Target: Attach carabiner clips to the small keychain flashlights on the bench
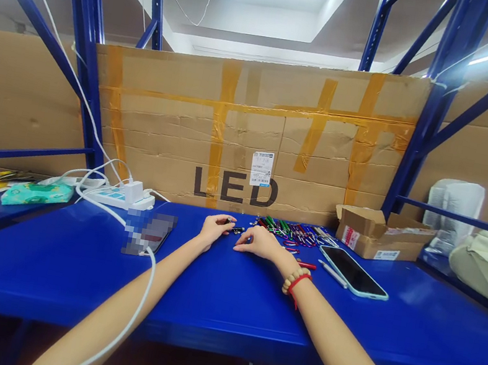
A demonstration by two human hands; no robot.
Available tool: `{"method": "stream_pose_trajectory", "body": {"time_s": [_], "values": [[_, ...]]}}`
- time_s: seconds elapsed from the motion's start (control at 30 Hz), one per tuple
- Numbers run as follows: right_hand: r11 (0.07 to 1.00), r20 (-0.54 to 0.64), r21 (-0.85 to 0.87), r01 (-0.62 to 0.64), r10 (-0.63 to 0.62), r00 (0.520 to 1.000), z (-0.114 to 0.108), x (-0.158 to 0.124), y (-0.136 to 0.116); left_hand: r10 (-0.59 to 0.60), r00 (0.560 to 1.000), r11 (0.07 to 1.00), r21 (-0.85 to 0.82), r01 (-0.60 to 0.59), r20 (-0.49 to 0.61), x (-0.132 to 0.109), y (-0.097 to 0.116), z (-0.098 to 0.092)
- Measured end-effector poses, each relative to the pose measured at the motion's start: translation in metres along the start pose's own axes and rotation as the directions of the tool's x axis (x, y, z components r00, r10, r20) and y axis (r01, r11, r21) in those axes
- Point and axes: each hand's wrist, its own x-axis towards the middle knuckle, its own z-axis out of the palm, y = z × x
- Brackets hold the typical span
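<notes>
My left hand (213, 231) is closed in a pinch over the blue tabletop, with a small dark piece at its fingertips too tiny to name. Beside those fingertips lies another small dark, shiny piece (237, 230). My right hand (260, 243), with a beaded bracelet (294, 279) and a red cord at its wrist, has its thumb and fingers brought together low over the table; what they hold, if anything, is too small to see. Just behind the right hand spreads a pile of small shiny pieces (305, 236) in green, red, purple and silver.
Right of the pile are a red stick-like piece (306, 265), a pale pen (332, 274), a phone (354, 272) and an open carton (381, 235). At left, a white cable (147, 291) runs from a power strip (112, 196) past a dark phone (158, 231). Cardboard (163, 130) stands behind.
</notes>
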Motion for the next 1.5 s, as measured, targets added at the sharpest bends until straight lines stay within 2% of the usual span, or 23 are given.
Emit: {"method": "stream_pose_trajectory", "body": {"time_s": [0.23, 0.5, 0.73, 1.1, 1.33, 1.5], "values": [[0.994, 0.048, 0.022, -0.105, 0.104, 0.993, 0.004, 0.002, 0.001, 0.014, 0.999, 0.999, 0.034, -0.015, 0.048, -0.003, 0.001, 0.006], [0.988, 0.105, -0.05, -0.145, 0.15, 0.983, 0.0, 0.001, -0.005, 0.003, 0.997, 0.998, 0.065, -0.008, 0.071, -0.004, 0.001, 0.007], [0.994, 0.001, -0.086, -0.061, 0.061, 0.998, 0.005, 0.001, -0.007, -0.024, 0.995, 0.998, 0.059, 0.019, 0.096, -0.002, -0.001, 0.006], [0.998, -0.059, -0.054, -0.034, 0.03, 0.998, 0.008, 0.002, -0.01, -0.038, 0.995, 0.997, 0.069, 0.032, 0.095, -0.005, 0.001, 0.008], [0.996, -0.068, 0.077, -0.052, 0.058, 0.996, 0.015, 0.006, -0.004, -0.032, 0.994, 0.997, 0.069, 0.025, 0.109, -0.004, -0.001, 0.007], [0.994, -0.075, 0.083, -0.075, 0.081, 0.994, 0.018, 0.007, 0.001, -0.029, 0.995, 0.996, 0.084, 0.021, 0.098, -0.003, -0.001, 0.007]]}}
